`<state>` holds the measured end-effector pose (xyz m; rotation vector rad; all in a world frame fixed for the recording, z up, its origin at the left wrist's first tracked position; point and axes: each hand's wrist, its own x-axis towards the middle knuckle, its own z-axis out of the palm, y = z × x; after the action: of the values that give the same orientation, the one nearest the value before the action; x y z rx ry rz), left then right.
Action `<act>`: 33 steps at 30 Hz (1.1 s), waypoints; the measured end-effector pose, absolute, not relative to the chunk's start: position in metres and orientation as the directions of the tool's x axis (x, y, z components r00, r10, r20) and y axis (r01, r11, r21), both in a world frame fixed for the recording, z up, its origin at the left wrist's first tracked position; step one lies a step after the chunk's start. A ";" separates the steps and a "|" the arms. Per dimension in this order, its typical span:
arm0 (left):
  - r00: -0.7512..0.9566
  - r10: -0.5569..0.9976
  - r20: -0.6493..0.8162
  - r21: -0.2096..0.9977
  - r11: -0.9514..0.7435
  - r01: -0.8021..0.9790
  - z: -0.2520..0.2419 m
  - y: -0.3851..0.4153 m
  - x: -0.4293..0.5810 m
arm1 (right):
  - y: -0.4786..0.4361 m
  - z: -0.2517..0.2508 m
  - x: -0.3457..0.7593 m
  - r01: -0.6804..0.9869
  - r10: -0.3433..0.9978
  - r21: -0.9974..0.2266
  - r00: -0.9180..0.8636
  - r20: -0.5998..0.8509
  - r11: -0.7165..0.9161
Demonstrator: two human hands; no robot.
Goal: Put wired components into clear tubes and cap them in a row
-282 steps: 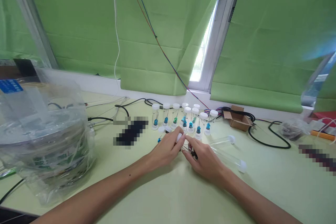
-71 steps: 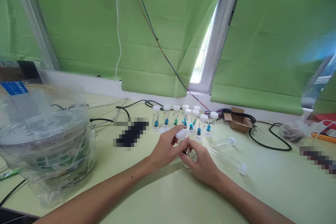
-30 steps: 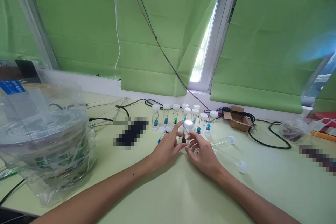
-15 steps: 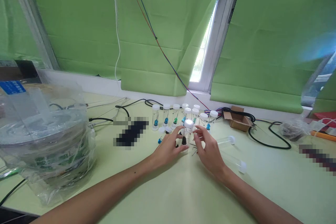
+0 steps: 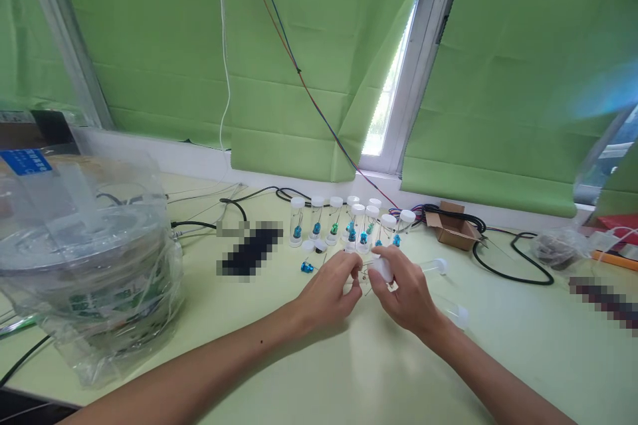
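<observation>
A clear plastic tube [image 5: 365,275] lies tilted sideways between my hands, its white cap [image 5: 383,270] towards the right. Around the tube's left end, the fingers of my left hand [image 5: 329,284] are curled, partly hiding it and whatever is inside. My right hand [image 5: 405,289] grips the white cap between thumb and fingers. Just beyond my hands, several upright capped tubes [image 5: 316,219] hold small blue or green parts with thin metal stems. A loose blue part [image 5: 307,267] with a thin stem rests left of my left hand, near a loose white cap [image 5: 308,246].
Two clear tubes [image 5: 441,266] lie on the table at right, one partly behind my right wrist. An open cardboard box [image 5: 451,234] and black cables [image 5: 518,272] are farther back. A plastic-wrapped spool [image 5: 100,265] stands left, with a blurred dark object [image 5: 252,252] beside it.
The tube has tipped from upright to sideways, its cap swinging right and down. My right hand, earlier apart from it with fingers spread, has closed on the cap.
</observation>
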<state>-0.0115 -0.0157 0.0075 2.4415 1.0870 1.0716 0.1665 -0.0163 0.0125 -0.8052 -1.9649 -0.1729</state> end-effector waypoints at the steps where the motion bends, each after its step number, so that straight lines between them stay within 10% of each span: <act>1: 0.461 0.725 0.511 0.486 -0.687 0.541 0.008 -0.016 -0.012 | -0.017 0.013 0.166 0.607 0.485 -0.224 -0.308 0.818 0.763; 20: 0.479 0.806 0.349 0.038 -0.523 0.852 0.011 -0.007 -0.016 | -0.009 0.015 0.157 0.490 0.916 -0.788 -0.055 0.398 0.372; 33: 0.324 0.871 0.368 0.324 -0.447 0.834 0.005 -0.005 -0.019 | 0.004 0.008 0.174 0.795 0.811 -0.316 -0.338 0.478 0.518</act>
<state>-0.0185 -0.0045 0.0048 2.4949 1.6092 0.7692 0.1744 0.0045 0.0082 -1.3028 -2.1708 0.0340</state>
